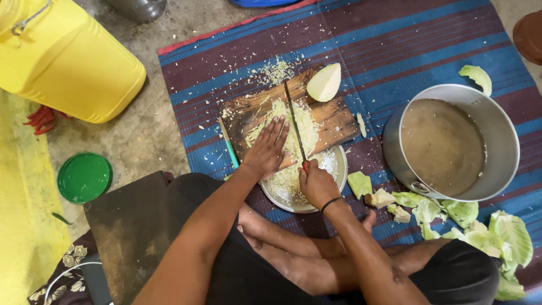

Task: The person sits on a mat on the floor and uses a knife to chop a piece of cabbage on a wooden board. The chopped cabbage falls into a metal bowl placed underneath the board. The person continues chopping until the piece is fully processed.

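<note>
Two hands work one heap of shredded cabbage [293, 127] on a wooden cutting board [333, 121]: the left hand [266, 148] presses it flat, fingers spread open, while the right hand [317, 183] grips a knife [294, 124]. Near them sits a steel plate [337, 169]; a large pot [451, 144] stands right.

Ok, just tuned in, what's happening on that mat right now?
A person sits cross-legged, shredding cabbage on a brown wooden cutting board. The right hand has its grip on a long thin knife, blade laid across the pale shredded cabbage pile. The left hand presses flat on the shreds. More shreds fill a round metal plate at the board's near edge. An uncut cabbage wedge waits at the far corner, and a large steel pot stands to the right.
</note>
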